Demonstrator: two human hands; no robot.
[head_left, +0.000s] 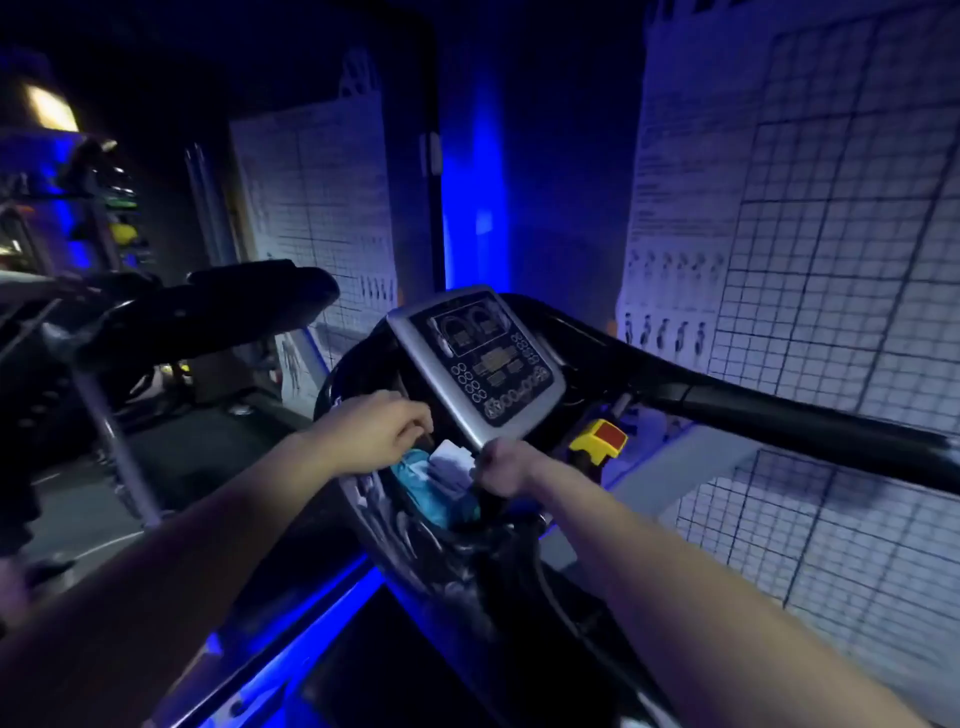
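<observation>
A treadmill console (483, 358) with a silver frame and dark button panel stands in front of me, tilted. Below its lower left edge is a dark tray holding a teal cloth (423, 491) and a white cloth (454, 460). My left hand (376, 434) reaches into the tray beside the console, fingers curled downward; whatever they touch is lost in the dark. My right hand (501, 467) is balled at the console's bottom corner, gripping the edge of the white cloth. A yellow housing with a red stop button (602, 436) sits just right of that hand.
A black handrail (779, 410) runs off to the right. White gridded charts (810, 208) cover the wall at right and another (317, 208) hangs behind. A black padded machine arm (218, 306) juts in at left. Blue light strips glow along the frame (291, 623).
</observation>
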